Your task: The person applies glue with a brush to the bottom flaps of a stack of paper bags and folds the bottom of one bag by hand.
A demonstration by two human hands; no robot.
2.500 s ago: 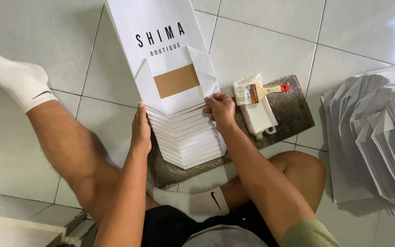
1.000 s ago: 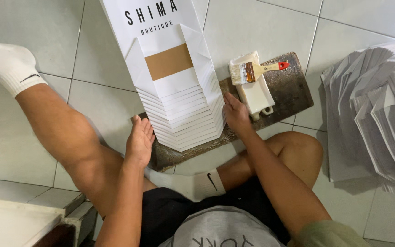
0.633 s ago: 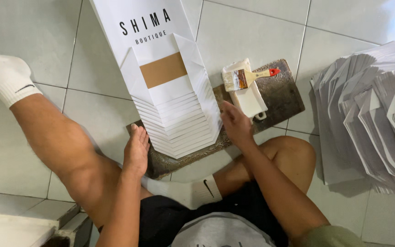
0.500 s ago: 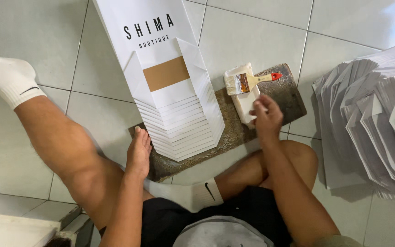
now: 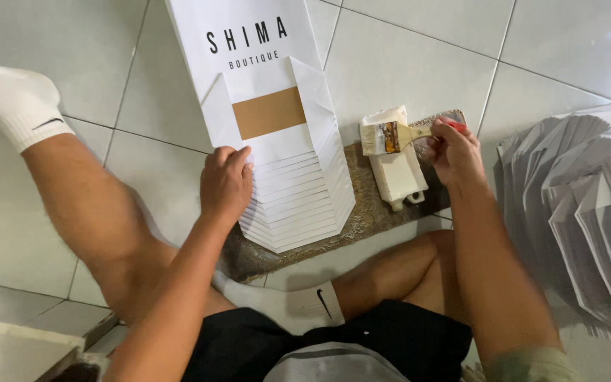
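Left hand (image 5: 226,182): lies flat, fingers stretched out and together, pressing on the left edge of the fanned stack of white paper bags (image 5: 298,191); it grips nothing.
Right hand (image 5: 455,150): fingers closed round the red-tipped handle of the paintbrush (image 5: 397,136).
Paintbrush: bristles rest on top of the white glue tub (image 5: 399,168), handle pointing right.
Paper bags: folded flat and stepped one over another, the top one showing a brown panel; they lie partly on the floor tiles (image 5: 419,49), their lower ends on the stone slab (image 5: 362,212).
Glue tub: sits on the slab, just right of the bags.
Loose pile of white bags (image 5: 588,205): on the floor at the right, apart from the slab.
Legs: the person sits on the floor, white socks on both feet.
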